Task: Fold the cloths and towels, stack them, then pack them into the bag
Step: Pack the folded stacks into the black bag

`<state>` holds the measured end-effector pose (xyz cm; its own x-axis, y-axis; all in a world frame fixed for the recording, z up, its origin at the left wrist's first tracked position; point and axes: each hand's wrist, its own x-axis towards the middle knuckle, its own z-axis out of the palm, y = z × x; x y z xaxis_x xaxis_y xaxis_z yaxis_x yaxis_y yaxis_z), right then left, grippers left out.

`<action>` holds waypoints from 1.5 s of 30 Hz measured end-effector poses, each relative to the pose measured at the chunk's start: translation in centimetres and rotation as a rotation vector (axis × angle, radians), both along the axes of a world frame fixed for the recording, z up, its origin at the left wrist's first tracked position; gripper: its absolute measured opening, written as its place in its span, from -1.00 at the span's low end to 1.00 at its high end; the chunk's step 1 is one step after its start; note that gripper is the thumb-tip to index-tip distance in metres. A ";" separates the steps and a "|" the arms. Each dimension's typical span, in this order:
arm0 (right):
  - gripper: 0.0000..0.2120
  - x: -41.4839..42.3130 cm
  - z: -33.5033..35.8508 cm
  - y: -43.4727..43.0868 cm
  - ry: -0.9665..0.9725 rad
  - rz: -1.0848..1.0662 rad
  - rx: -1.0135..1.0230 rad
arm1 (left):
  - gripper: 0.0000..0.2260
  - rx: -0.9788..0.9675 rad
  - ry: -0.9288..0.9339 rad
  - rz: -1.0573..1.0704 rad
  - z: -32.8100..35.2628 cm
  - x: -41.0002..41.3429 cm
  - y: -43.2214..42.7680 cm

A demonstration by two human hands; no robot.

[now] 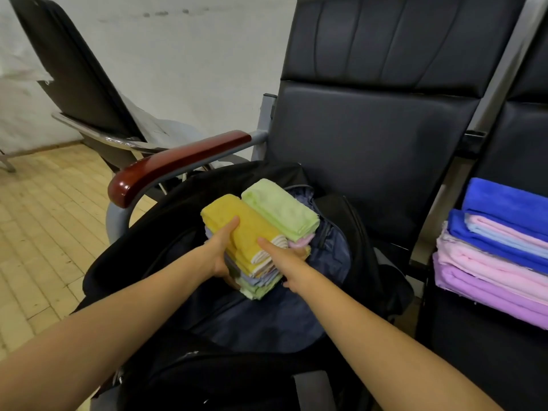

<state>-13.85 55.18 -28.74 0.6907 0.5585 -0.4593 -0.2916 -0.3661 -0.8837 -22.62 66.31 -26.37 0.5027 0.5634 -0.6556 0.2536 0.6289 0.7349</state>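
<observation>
Both bare forearms come in from the bottom edge, the left forearm (118, 321) and the right forearm (370, 336), and draw together over the open bag (267, 321). That black bag with a dark blue lining lies unzipped on the seat of a dark chair (370, 143).

Over the middle of the bag's opening sits a stack of cloths (261, 280), folded small and layered in pale green, lilac, white and pink. A yellow cloth (237, 226) and a green cloth (278, 212) lie side by side on top.

The left hand (221, 253) grasps the stack on its left flank, thumb stretched flat over the yellow cloth and fingers curled underneath. The right hand (281, 256) grasps the opposite flank, thumb laid on the yellow cloth's white edge. Its fingers wrap round the far side, where they are mostly hidden. Whether the stack rests on the lining or hangs just above it is hard to tell from this angle.

Left of the bag a red-brown armrest (178, 164) curves along its rim, and beyond that lies a pale wooden floor (44, 218). Right of the bag, on the neighbouring seat, a pile of larger folded towels (489, 262) waits outside it: blue on top, pink between, purple below.
</observation>
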 end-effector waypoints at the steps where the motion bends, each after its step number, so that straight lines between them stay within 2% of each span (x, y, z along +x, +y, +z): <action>1: -0.06 0.0 0.4 -0.7 -0.184 0.009 -0.074 | -0.13 -0.014 -0.015 -0.029 -0.2 0.1 -0.3; 2: -0.19 -0.1 0.9 -1.3 -0.434 0.054 -0.126 | -0.11 -0.030 -0.026 -0.035 -0.3 0.2 -0.3; 4: -0.51 -0.1 1.4 -2.3 -0.938 0.187 -0.108 | -0.15 -0.037 -0.033 -0.029 -0.6 0.6 -0.4; 5: -0.59 0.1 1.3 -2.5 -1.074 0.270 -0.086 | -0.19 -0.036 -0.037 -0.029 -0.7 0.9 -0.5; 6: -0.61 0.4 1.1 -2.5 -1.114 0.361 -0.083 | -0.25 -0.038 -0.047 -0.030 -0.5 1.0 -0.7; 9: -0.59 1.3 -0.2 -2.1 -0.938 0.599 -0.162 | -0.35 -0.037 -0.060 -0.077 -0.5 0.8 -0.6; 12: -0.59 1.7 0.2 -2.3 -0.818 0.598 -0.139 | -0.32 -0.036 -0.041 -0.104 0.2 0.2 -0.4; 16: -0.60 2.0 2.8 -4.1 -0.764 0.573 -0.052 | -0.29 0.001 0.043 -0.095 2.4 0.1 -1.4; 22: -0.65 3.6 7.4 -9.5 -0.771 0.362 0.087 | -0.32 0.317 0.049 -0.175 7.1 2.2 -6.2; 25: -0.69 5.3 9.5 -13.9 -0.822 0.276 0.083 | -0.28 0.442 0.000 -0.262 9.4 4.2 -9.4; 26: -0.70 6.0 9.9 -15.5 -0.835 0.235 0.077 | -0.27 0.428 -0.029 -0.305 9.9 4.9 -10.4; 27: -0.72 6.8 10.3 -17.1 -0.844 0.184 0.068 | -0.34 0.388 -0.053 -0.346 10.7 5.9 -11.9; 29: -0.72 8.5 10.7 -20.5 -0.836 0.069 0.048 | -0.76 0.337 -0.075 -0.369 11.7 7.7 -15.0; 30: -0.72 9.4 10.8 -22.2 -0.822 0.012 0.041 | -0.82 0.340 -0.073 -0.387 11.8 8.6 -16.4; 32: -0.73 11.2 10.7 -25.5 -0.861 -0.088 -0.027 | -0.66 0.323 -0.093 -0.465 11.6 10.9 -19.0; 34: -0.71 12.8 10.1 -28.5 -0.955 -0.129 -0.147 | -0.58 0.279 -0.096 -0.503 11.8 12.8 -21.7; 37: -0.57 15.0 8.4 -32.2 -1.066 -0.140 -0.316 | -0.53 0.231 -0.114 -0.520 11.6 16.2 -25.1; 41: -0.17 18.1 6.3 -34.5 -1.174 -0.047 -0.606 | -0.38 0.237 -0.136 -0.516 11.1 20.4 -27.5; 45: 0.10 20.5 5.3 -34.7 -1.290 0.054 -0.765 | -0.50 0.297 -0.093 -0.543 10.6 23.4 -28.9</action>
<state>6.62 20.47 -23.42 0.8247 0.5087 0.2473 0.5457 -0.8306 -0.1112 0.80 37.41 -15.76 0.8161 0.3628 -0.4499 0.4061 0.1940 0.8930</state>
